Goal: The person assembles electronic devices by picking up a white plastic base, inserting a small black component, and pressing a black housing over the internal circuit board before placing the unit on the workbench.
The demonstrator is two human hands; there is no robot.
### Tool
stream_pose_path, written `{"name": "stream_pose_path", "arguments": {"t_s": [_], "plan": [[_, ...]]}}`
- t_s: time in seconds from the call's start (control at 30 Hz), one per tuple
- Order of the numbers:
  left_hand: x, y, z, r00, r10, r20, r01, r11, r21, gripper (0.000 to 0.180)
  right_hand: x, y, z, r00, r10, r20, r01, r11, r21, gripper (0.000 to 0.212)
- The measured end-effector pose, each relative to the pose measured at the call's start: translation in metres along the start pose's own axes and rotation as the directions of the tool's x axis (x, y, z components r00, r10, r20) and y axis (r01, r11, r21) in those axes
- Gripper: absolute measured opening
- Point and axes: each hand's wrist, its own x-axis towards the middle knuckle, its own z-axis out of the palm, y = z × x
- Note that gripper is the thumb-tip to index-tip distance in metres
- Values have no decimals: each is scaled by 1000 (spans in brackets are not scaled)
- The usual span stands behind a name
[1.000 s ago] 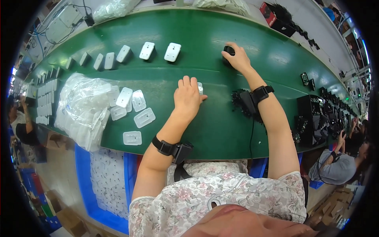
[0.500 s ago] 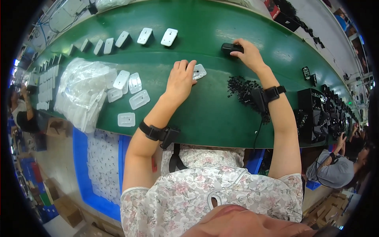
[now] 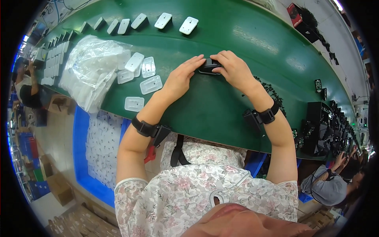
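Observation:
Both my hands meet over the middle of the green table (image 3: 221, 106), on a small black plastic casing (image 3: 208, 67). My left hand (image 3: 181, 77) presses its straight, close-set fingers against the casing's left end. From the right, my right hand (image 3: 233, 72) grips it, thumb on the near side and fingers over the far side. A thin pale edge shows beneath the casing; whether a clear tray lies under it is hidden. Several clear plastic trays (image 3: 151, 85) lie left of my left hand. Tiny black parts (image 3: 272, 91) are heaped beside my right forearm.
White-topped black casings (image 3: 188, 25) stand in a row along the far side. A clear plastic bag (image 3: 92, 71) bulges at the left. Below the table edge sits a blue bin (image 3: 81, 158) of small pale parts. Black parts and boxes (image 3: 319, 118) crowd the right, near a co-worker (image 3: 327, 181).
My right hand has brought the black casing left and nearer, to my left hand. The clear tray that my left fingers touched is out of sight. The view has turned slightly.

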Motion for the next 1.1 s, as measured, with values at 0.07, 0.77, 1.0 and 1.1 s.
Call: {"name": "stream_pose_path", "arguments": {"t_s": [0.07, 0.77, 1.0, 1.1], "plan": [[-1, -5, 3, 999, 42, 21, -44, 994, 96, 55, 0, 0, 3, 1000, -4, 6, 4, 1000, -2, 33], [29, -6, 21, 997, 56, -56, -15, 830, 557, 48, 28, 31, -2, 966, 159, 202, -221, 915, 338, 25], [39, 9, 12, 975, -116, -190, 97, 990, -107, 25, 16, 11, 5, 994, 107, -38, -82, 909, 409, 33], [36, 35, 9, 955, -271, -119, 194, 875, -443, 18, 8, 2, 2, 978, 192, -76, -123, 837, 534, 30]]}}
